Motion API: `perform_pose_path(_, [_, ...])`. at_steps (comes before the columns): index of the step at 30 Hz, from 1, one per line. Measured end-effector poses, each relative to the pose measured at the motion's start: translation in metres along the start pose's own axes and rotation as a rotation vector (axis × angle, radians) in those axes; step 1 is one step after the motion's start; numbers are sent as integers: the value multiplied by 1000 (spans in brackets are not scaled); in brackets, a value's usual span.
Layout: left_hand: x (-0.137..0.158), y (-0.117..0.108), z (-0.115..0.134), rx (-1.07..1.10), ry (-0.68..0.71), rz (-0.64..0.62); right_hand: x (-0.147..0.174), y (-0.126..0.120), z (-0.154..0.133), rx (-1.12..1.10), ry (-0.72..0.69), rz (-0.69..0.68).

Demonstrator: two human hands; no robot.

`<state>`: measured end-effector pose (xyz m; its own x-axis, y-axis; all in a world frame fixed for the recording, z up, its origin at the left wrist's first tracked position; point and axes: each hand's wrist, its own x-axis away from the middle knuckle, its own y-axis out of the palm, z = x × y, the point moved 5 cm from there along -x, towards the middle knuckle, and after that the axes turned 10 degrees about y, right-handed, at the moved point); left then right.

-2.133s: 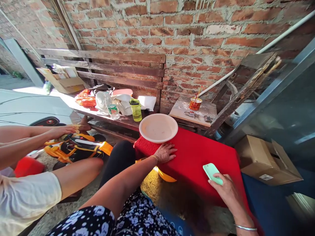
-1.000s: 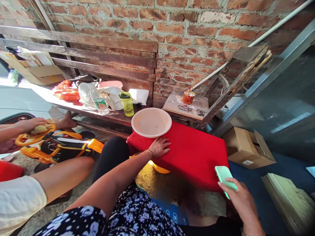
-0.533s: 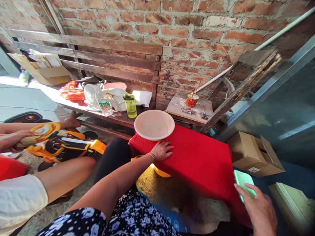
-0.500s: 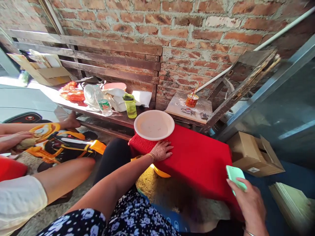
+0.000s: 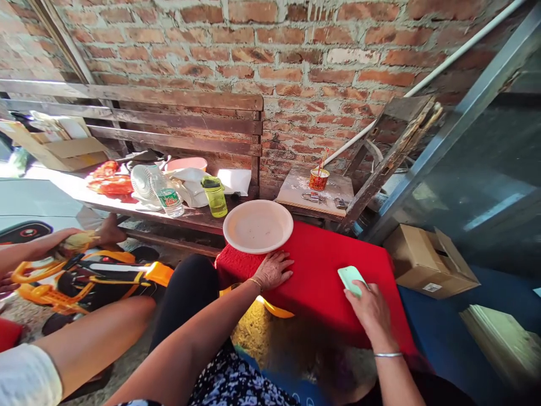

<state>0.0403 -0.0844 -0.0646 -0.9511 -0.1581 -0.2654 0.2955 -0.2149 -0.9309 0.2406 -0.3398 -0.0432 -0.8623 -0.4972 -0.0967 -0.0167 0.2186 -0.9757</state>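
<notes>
My left hand (image 5: 274, 269) lies with fingers outstretched on a red cloth (image 5: 325, 276) draped over a low table. Just beyond its fingertips stands a wide, pale plastic basin (image 5: 257, 226), with a few dark specks in its bottom. Further right, my right hand (image 5: 368, 307) is closed around a mint-green phone (image 5: 351, 279), held over the cloth. Whether the phone touches the cloth I cannot tell.
A wooden bench (image 5: 198, 223) holds a green drink bottle (image 5: 214, 197), a water bottle (image 5: 169, 202) and a small fan (image 5: 141, 181). Padlocks (image 5: 313, 197) and a paper cup (image 5: 319, 179) sit on a board. Right is a cardboard box (image 5: 416, 259); left, another person's leg (image 5: 101, 332).
My right hand has brought the phone leftward from beyond the table's right edge to over the red cloth. My left hand stays on the cloth. The view has shifted slightly.
</notes>
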Motion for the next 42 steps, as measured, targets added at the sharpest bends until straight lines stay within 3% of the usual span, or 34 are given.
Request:
perform_pose_path(4, [-1,0,1,13,-5,-4,-6,-27,105,55,458,-30])
perform_pose_path(7, [-2,-1,1,20,-14,3,-4,-35,120,32,540,18])
perform_pose_path(9, [-3,-2,2,18,-17,-5,-5,-28,88,-18,400,52])
perform_pose_path(14, [-2,-5,4,6,-13,-12,3,12,-52,-217,-184,27])
perform_pose_path(16, [-1,-6,4,2,-11,-11,6,21,-86,-218,-282,5])
perform_pose_path(18, [0,-5,3,1,-12,-14,2,21,-92,-207,-278,5])
perform_pose_path(20, [0,-5,2,3,-12,-16,-7,16,-73,-199,-222,13])
perform_pose_path(22, [-1,-4,2,7,-10,-12,-17,6,-32,-161,-95,16])
perform_pose_path(27, [-2,-3,3,22,-8,-5,-21,-23,99,-6,470,-39])
perform_pose_path(30, [-3,-2,3,27,-5,14,-15,-38,127,-13,599,13])
perform_pose_path(33, [-3,-1,2,27,-3,28,-11,-34,88,-156,413,75])
perform_pose_path(36, [-3,0,1,27,-5,29,4,-12,8,-414,43,28])
perform_pose_path(39, [-3,0,1,22,-11,16,32,12,-66,-510,-275,-75])
perform_pose_path(42, [-3,0,1,14,-22,12,46,22,-92,-465,-402,-101])
